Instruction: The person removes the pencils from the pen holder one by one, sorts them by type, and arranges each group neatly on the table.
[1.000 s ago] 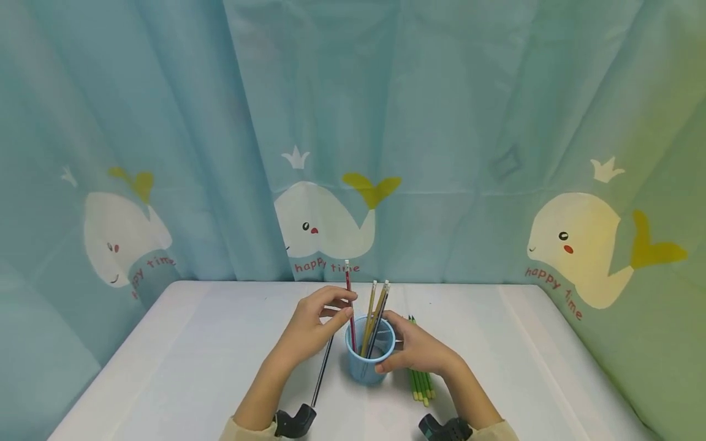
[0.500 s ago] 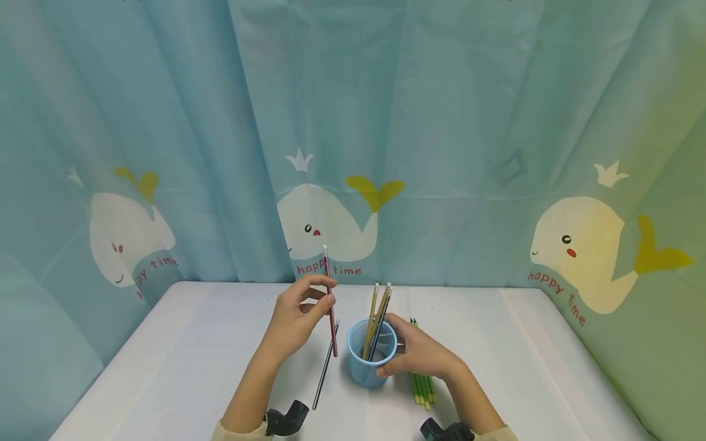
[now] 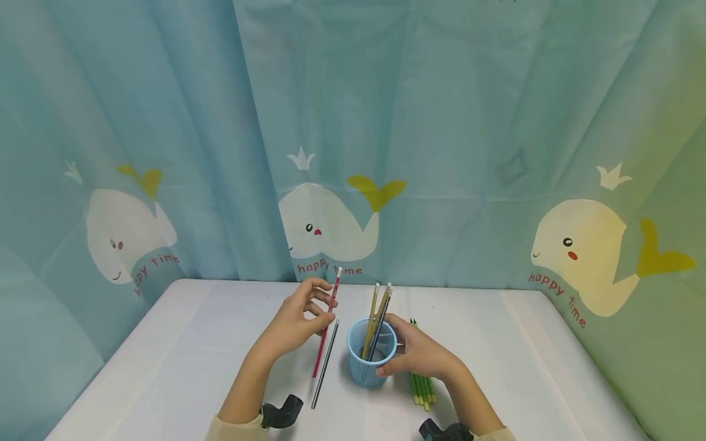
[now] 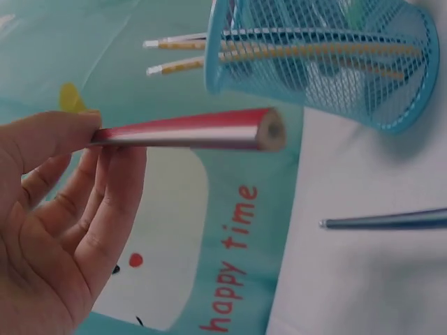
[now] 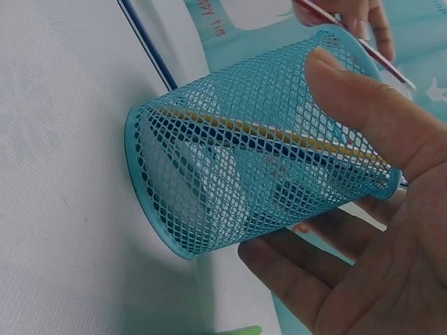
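Note:
A red pencil (image 3: 319, 358) slants above the table, pinched between the thumb and fingers of my left hand (image 3: 292, 321). Its unsharpened end points toward the camera in the left wrist view, while its white eraser end is uppermost in the head view. Just right of it, a dark pencil (image 3: 324, 369) lies on the table. My right hand (image 3: 421, 352) grips the side of a light blue mesh pencil cup (image 5: 230, 160), thumb on one side and fingers on the other. Several pencils, yellow (image 3: 370, 318) and dark, lean inside the cup with erasers up.
Several green pencils (image 3: 423, 391) lie bunched on the white table (image 3: 182, 367), partly behind my right hand. A blue-green curtain (image 3: 452, 122) with whale prints hangs along the table's far edge. Each wrist wears a black camera mount.
My left hand has lifted the red pencil out of the cup, carried it left, then lowered and tilted it beside the dark pencil. My right hand has stayed on the cup.

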A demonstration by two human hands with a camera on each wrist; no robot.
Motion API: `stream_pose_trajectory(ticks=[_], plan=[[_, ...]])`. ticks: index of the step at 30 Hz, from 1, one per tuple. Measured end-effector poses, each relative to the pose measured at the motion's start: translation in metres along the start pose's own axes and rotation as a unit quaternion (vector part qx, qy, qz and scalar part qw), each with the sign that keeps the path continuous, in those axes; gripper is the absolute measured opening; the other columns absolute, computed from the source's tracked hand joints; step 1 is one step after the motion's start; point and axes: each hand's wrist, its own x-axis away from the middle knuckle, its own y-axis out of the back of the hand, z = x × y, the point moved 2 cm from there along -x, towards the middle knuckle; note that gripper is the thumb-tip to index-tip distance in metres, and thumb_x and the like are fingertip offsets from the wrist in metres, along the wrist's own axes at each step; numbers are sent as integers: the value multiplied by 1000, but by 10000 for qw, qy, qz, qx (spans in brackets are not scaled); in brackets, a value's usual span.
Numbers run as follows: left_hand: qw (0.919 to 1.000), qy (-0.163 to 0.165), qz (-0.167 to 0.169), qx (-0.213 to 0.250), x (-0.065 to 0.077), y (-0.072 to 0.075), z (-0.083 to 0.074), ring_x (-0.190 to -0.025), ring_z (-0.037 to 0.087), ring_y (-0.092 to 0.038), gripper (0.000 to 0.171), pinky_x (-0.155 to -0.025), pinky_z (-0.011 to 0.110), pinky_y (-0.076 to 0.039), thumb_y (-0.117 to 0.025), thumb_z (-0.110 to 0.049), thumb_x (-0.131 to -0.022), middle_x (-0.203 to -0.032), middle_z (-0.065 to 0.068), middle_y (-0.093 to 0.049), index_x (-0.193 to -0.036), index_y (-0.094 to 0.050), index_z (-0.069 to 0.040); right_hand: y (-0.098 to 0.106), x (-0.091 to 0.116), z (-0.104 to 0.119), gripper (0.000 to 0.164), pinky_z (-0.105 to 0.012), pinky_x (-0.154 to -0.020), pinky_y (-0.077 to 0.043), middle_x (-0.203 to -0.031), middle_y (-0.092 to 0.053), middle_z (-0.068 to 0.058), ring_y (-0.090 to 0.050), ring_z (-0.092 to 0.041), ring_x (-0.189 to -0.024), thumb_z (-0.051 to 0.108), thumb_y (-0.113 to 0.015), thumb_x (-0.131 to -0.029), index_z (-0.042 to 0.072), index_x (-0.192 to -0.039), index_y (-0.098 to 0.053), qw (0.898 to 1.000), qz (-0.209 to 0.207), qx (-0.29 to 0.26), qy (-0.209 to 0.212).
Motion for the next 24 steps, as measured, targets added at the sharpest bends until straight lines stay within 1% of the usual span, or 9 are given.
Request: stream_pose_trajectory(ticks=[3, 9, 13, 17, 24], plan=[[9998, 189, -22, 56, 0, 4, 6, -85, 27, -68, 49, -65, 31, -62, -71, -6, -91, -116, 15, -62, -132, -45, -9, 0, 0, 0, 85, -50, -103, -51, -134, -57, -15, -57, -31, -123, 13, -87, -74, 7, -144, -39, 10000, 23, 14, 6], [9983, 587, -45, 27, 0, 11, 20, -81, 25, -67, 49, -62, 34, -62, -72, -6, -90, -111, 17, -62, -133, -48, -8, 0, -1, 0, 83, -51, -102, -50, -134, -57, -14, -57, -31, -122, 13, -87, -74, 9, -143, -41, 10000, 29, 18, 44], [9960, 892, 23, 43, 0, 12, 28, -81, 30, -69, 48, -61, 36, -62, -71, -4, -90, -111, 19, -62, -133, -49, -5, 0, 0, 0, 83, -51, -103, -50, -134, -57, -14, -56, -31, -124, 13, -87, -74, 9, -143, -41, 10000, 36, 26, 67], [9944, 1046, 130, 99, 0, 12, 36, -81, 33, -68, 48, -61, 39, -62, -70, -2, -90, -110, 19, -63, -133, -49, -3, 0, 0, 0, 83, -52, -104, -49, -135, -57, -14, -56, -32, -125, 13, -87, -74, 8, -143, -40, 9999, 24, 18, 101], [9918, 1251, 278, 29, 0, 12, 45, -76, 25, -67, 49, -60, 37, -61, -69, -1, -90, -107, 16, -63, -135, -49, -3, 1, 0, 1, 84, -53, -104, -48, -136, -56, -14, -55, -33, -126, 15, -87, -74, 9, -144, -40, 9999, 2, 87, 50]])
